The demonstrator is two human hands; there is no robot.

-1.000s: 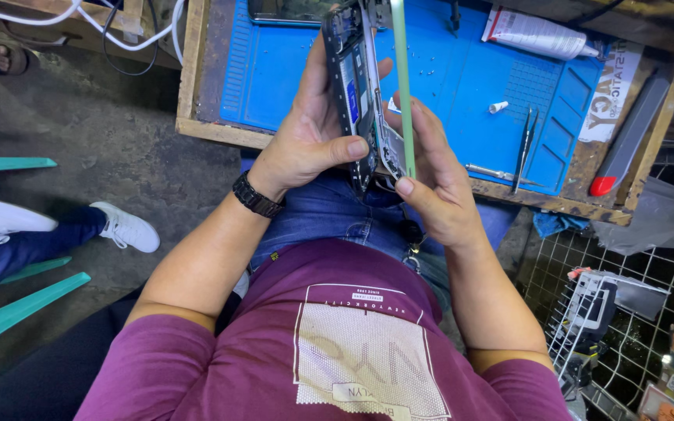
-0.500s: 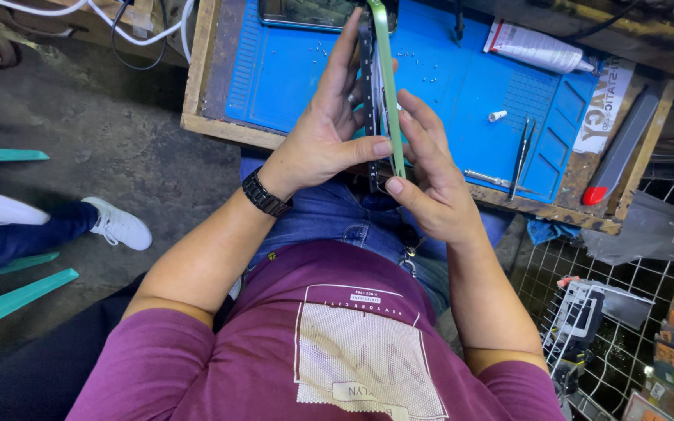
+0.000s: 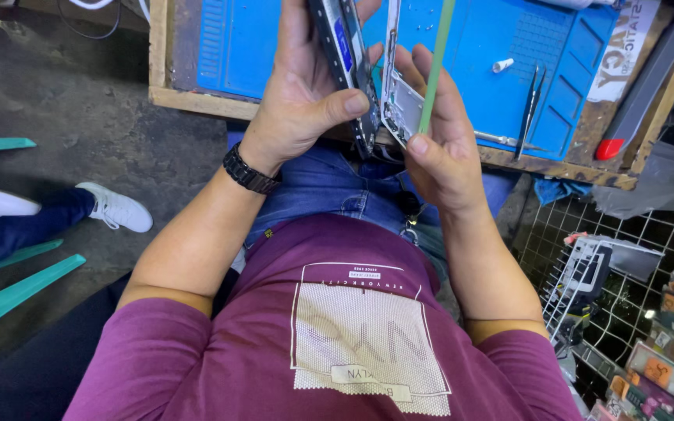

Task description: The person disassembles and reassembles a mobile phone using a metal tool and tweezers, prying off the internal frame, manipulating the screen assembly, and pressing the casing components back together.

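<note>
Since half a second back the two halves have come apart: earlier the dark phone body and the green-edged frame sat pressed together edge-on, now there is a clear gap between them, and both hands sit higher in view, closer to the bench.

Left to right. Far left, a teal plastic chair (image 3: pixel 9 300) and another person's leg with a white sneaker (image 3: pixel 115 207) on the grey concrete floor (image 3: pixel 79 117). Then the left hand (image 3: pixel 298 93), black watch (image 3: pixel 250 171) on the wrist, closed around the dark phone body (image 3: pixel 346 62): thumb across its lower end, fingers behind. Its long axis runs away from the person, top end pointing toward the bench and out of view, bottom end near the lap; it is seen edge-on, tilted slightly left at the top. Just beside it, not touching, the white inner frame with green edge (image 3: pixel 415 78), held in the right hand (image 3: pixel 442 148), thumb on the lower green edge, fingers wrapped behind. Same long axis, also edge-on, top leaning slightly right.

Both parts are held above the near edge of the wooden bench (image 3: pixel 196 100), over the blue work mat (image 3: pixel 501 101). On the mat to the right: a small white cap (image 3: pixel 502 65), tweezers (image 3: pixel 530 109). Further right a grey tool with a red tip (image 3: pixel 637 97), then a wire rack (image 3: pixel 610 257) with packaged goods.
</note>
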